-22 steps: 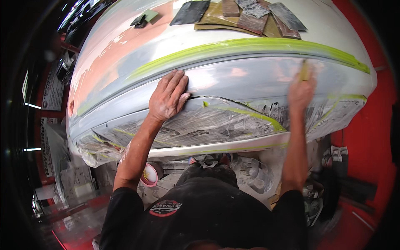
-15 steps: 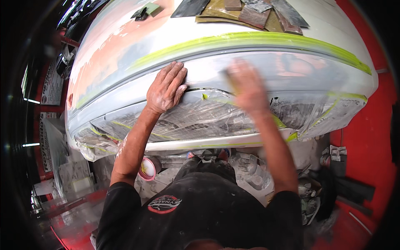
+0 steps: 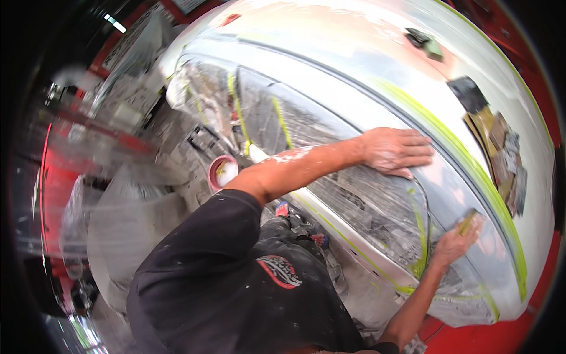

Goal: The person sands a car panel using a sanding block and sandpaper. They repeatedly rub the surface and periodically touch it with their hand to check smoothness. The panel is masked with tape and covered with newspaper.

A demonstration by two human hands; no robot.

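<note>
Sanding pad [image 3: 467,222]: small, yellowish, pinched in the right hand [image 3: 453,243], fingers closed around it, pressed to the grey primed car panel [image 3: 377,76] below the green masking tape line [image 3: 471,171]. Left hand [image 3: 396,151]: fingers spread flat, holding nothing, resting on the panel's edge above the plastic-wrapped headlight [image 3: 377,206]. Sandpaper sheets [image 3: 501,147]: loose pile on the panel's top. Tape roll [image 3: 223,171]: below, near the masking

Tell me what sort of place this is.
Probably an auto body repair shop. A car panel is edged with green masking tape, plastic sheeting covers the part below it, and sandpaper sheets lie on top.
</note>
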